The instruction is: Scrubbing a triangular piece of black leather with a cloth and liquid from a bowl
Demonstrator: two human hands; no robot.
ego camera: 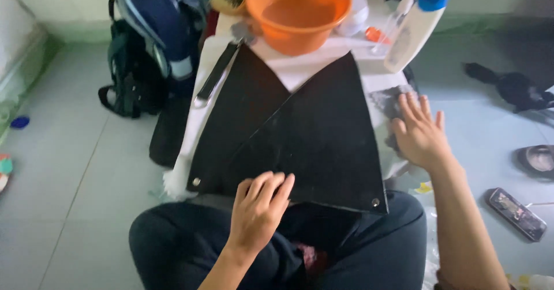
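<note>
Grey floor tiles fill the frame around a seated person's dark trousers (190, 244) at the bottom. Just above them, the left hand (258, 209) lies flat with fingers together on the lower edge of a folded black leather piece (311, 140) at centre, which has small metal rivets in its corners. The right hand (420, 133), fingers spread open, presses the white cloth (300, 70) at the piece's right edge. Farther up sit an orange plastic bowl (300, 13) and, upper right, a white bottle with a blue cap (415, 27). A blue backpack (156, 30) stands upper left.
</note>
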